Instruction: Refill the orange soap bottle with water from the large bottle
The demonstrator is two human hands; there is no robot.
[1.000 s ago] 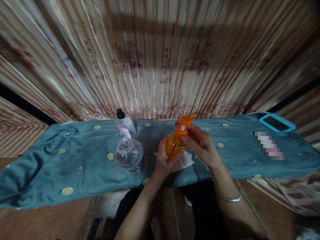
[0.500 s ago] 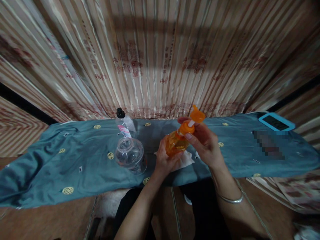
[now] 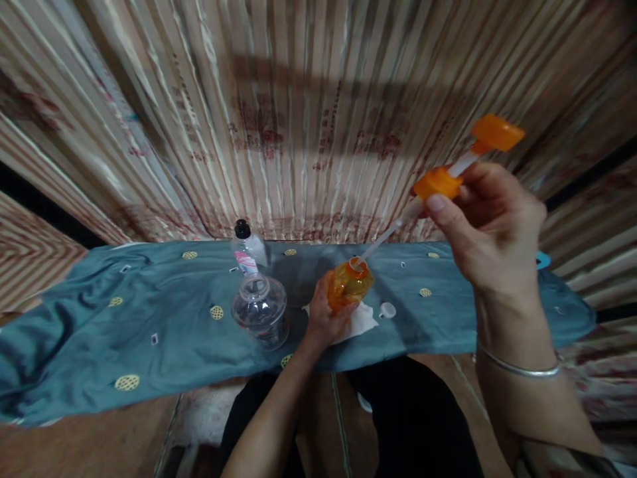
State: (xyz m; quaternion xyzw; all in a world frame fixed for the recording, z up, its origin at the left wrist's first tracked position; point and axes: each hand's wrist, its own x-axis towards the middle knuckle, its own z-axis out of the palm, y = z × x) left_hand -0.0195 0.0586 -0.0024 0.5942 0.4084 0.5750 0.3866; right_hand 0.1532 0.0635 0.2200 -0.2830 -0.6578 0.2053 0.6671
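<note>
My left hand is wrapped round an orange see-through bottle, whose open neck tilts up and to the right. Raised at the right, my right hand pinches an orange pump head by its collar. From the collar a pale dip tube slants down to the left, its lower end at the bottle's mouth; I cannot tell if the tip is still inside. A white tissue lies under the bottle and my left hand. Just right of it rests a small whitish round cap.
A clear plastic cup with a domed lid stands left of my left hand. Behind it is a clear bottle with a black cap. A teal patterned cloth covers the table. A blue-edged object is mostly hidden behind my right wrist.
My right hand has lifted the pump head off the bottle, up and to the right, drawing out its tube. My left hand keeps the bottle near the same spot. The small round cap now shows.
</note>
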